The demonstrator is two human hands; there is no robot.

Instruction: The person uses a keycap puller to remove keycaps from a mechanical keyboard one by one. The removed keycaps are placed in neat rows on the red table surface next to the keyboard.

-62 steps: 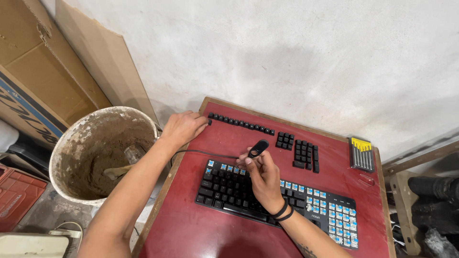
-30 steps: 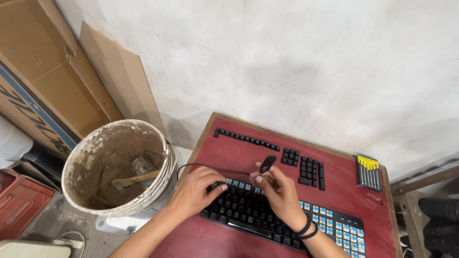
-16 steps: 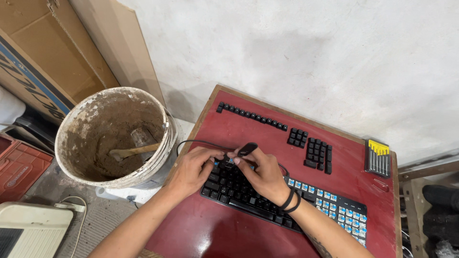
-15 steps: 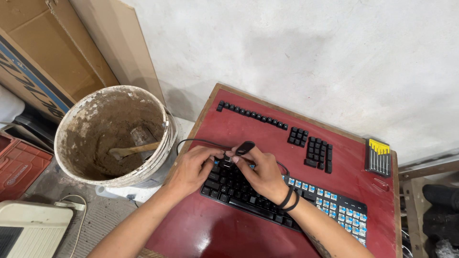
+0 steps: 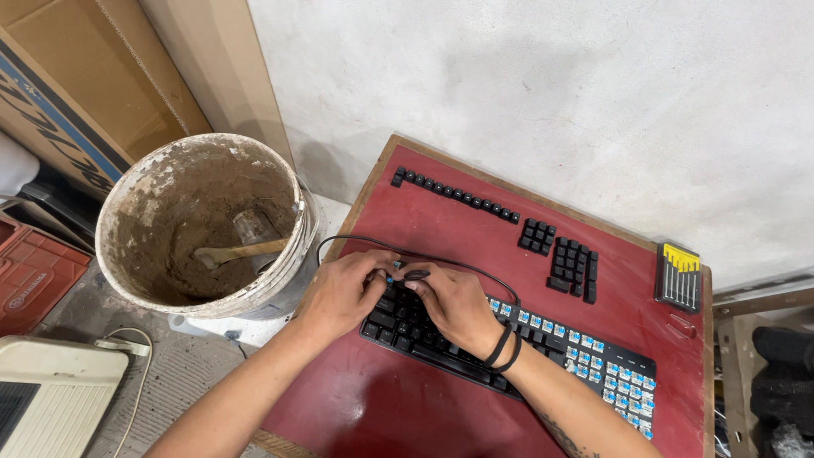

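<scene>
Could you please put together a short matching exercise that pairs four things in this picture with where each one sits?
Things:
1. keyboard
2. screwdriver set
3. bucket
4. row of loose black keycaps

Places:
A. on the floor, left of the red table
B. at the table's far right edge
C. along the table's far side, near the wall
D. on the table's near side, under both hands

Pairs: 1-D, 2-B, 3-A, 4-C. The left hand and the right hand meet over the left end of the keyboard.
</scene>
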